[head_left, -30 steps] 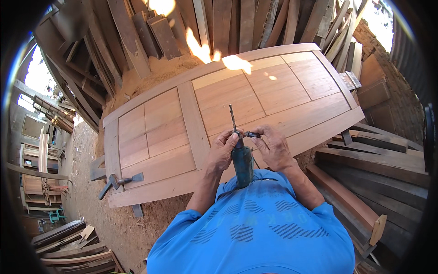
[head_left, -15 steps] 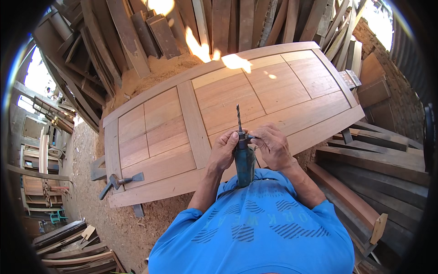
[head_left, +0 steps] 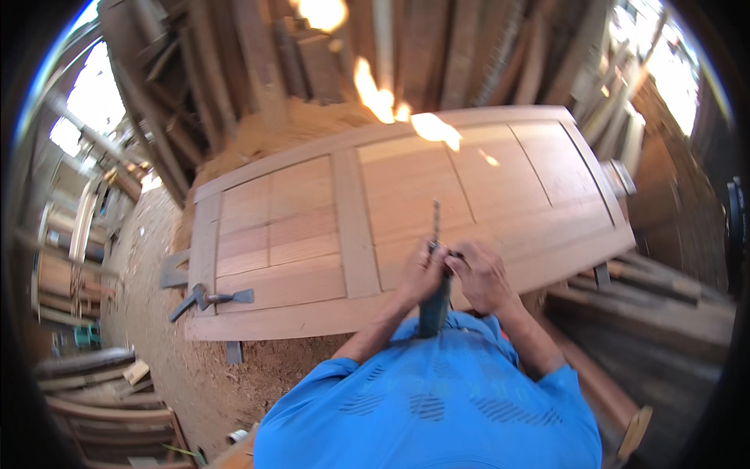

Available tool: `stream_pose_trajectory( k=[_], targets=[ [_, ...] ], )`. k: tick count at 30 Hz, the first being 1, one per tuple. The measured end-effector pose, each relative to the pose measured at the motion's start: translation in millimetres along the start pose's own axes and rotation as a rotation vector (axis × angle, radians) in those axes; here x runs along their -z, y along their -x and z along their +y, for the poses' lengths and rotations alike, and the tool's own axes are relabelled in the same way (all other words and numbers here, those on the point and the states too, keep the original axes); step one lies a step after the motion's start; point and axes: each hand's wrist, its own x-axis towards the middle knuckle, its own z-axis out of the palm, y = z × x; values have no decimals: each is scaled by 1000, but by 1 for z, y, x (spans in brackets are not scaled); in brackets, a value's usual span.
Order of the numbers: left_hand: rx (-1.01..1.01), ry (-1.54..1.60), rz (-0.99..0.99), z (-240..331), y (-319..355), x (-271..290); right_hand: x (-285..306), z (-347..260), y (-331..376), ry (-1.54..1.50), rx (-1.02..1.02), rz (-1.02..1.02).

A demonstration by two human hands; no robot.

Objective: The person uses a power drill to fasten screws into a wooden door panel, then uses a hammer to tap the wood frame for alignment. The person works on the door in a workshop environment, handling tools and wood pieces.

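- The drill (head_left: 434,301), dark green with a long bit (head_left: 436,223) pointing away from the person, is held upright-ish against the blue shirt, over the near edge of the wooden door (head_left: 406,211) that lies flat on supports.
- Risk, as I judge it: both hands crowd the chuck end, so if the tool spun while fingers are there, they could be caught or nicked by the bit.
- The bit may also sit crooked if the chuck is not tightened evenly; it would then wobble and mar the door's panel.
- The body rests only against the torso, so a slip could drop the tip onto the finished wood.
- Left hand (head_left: 420,273): its grip is clenched around the upper body of the drill, just below the bit.
- Right hand (head_left: 480,273): fingers pinched closed at the chuck, touching it from the right side.
- A metal clamp (head_left: 207,297) sits at the door's left end, well apart.
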Motion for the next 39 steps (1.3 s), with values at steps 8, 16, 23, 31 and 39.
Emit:
stream_pose_trajectory(
  k=[8, 16, 23, 31, 39],
  targets=[
    [-48, -210, -38, 13, 2, -5, -16, -3, 7, 84, -114, 124],
    [-54, -136, -24, 24, 9, 3, -26, -5, 3, 14, -97, 144],
    [-38, -152, 7, 23, 11, 5, -29, -5, 2, -18, -157, 124],
    [39, 90, -52, -2, -11, 11, -26, -4, -11, 32, -77, 21],
    [208, 575, -265, 10, -8, 43, -3, 4, -4, -17, -39, 89]
  ],
)
